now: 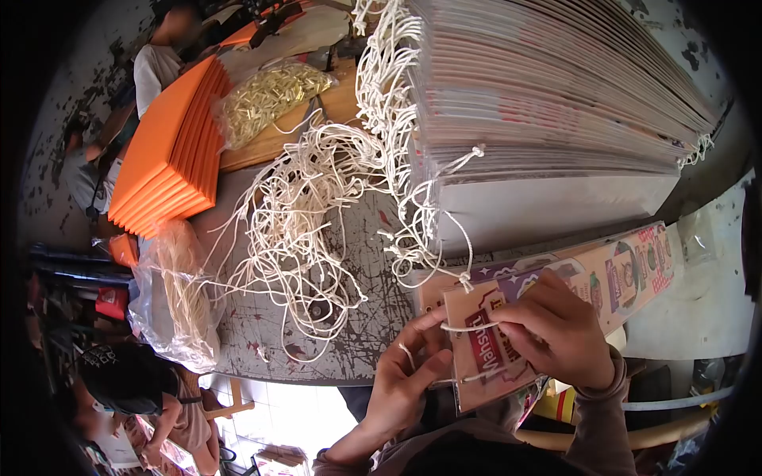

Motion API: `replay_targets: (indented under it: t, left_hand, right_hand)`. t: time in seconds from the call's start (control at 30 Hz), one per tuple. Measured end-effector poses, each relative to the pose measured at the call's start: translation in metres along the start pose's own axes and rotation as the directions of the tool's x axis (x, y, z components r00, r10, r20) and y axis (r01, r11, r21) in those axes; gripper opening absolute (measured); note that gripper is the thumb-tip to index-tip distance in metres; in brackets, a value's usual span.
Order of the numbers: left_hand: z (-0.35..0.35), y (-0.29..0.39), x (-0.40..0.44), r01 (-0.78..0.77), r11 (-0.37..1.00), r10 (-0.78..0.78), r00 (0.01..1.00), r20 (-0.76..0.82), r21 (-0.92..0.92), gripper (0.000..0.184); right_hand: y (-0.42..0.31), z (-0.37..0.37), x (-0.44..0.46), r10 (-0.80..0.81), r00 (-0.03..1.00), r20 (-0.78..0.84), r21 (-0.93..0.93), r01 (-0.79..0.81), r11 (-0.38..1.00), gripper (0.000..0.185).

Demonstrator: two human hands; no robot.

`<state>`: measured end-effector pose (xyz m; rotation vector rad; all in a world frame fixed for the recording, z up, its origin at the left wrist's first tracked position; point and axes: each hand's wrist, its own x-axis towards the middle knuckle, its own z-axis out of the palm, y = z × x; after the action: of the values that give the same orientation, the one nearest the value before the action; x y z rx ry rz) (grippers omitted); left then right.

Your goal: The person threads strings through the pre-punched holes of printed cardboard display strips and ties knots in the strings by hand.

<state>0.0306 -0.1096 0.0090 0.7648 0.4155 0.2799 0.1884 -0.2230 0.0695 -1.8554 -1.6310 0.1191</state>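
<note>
A printed card (484,345) in clear plastic, with a red label, is held low in front of me at the table's near edge. My left hand (409,373) grips its left edge between thumb and fingers, with a short white cord end by the fingers. The closed fingers of my right hand (556,333) pinch a white cord (468,326) that crosses the card's upper left part. Under and behind it lie more printed cards (603,278). A tangled heap of white cords (298,206) is on the table to the left.
A tall stack of plastic-covered sheets (556,103) with knotted cords fills the back right. Orange folded stacks (171,151), a bag of small gold pieces (274,95) and a bag of cord (184,285) stand left. Other people (155,397) sit at the far left.
</note>
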Motion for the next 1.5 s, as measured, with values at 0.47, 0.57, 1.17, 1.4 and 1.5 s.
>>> replay_targets:
  t: [0.47, 0.57, 1.17, 1.4, 1.5]
  left_hand:
    - [-0.002, 0.006, -0.003, 0.173, 0.985, -0.174, 0.984, 0.037, 0.025, 0.036]
    - [-0.002, 0.008, -0.003, 0.179, 0.983, -0.179, 0.984, 0.022, 0.035, 0.034]
    - [-0.005, -0.002, -0.001, 0.083, 0.989, -0.078, 0.996, 0.043, -0.121, 0.026]
    - [-0.01, -0.007, 0.0, 0.055, 0.995, -0.052, 0.998, 0.038, -0.081, 0.024]
    - [-0.006, -0.006, 0.0, 0.053, 0.997, -0.052, 0.999, 0.013, -0.049, 0.02]
  right_hand:
    - [-0.012, -0.001, 0.009, -0.076, 0.995, 0.063, -0.179, 0.087, 0.98, 0.025]
    - [-0.012, 0.0, 0.009, -0.071, 0.995, 0.077, -0.182, 0.083, 0.98, 0.024]
    - [-0.012, 0.012, 0.015, -0.095, 0.992, 0.088, -0.191, 0.111, 0.975, 0.018]
    - [-0.009, 0.02, 0.015, -0.108, 0.994, 0.032, -0.171, 0.112, 0.979, 0.022]
    - [-0.008, 0.022, 0.016, -0.088, 0.996, -0.032, -0.145, 0.083, 0.986, 0.024]
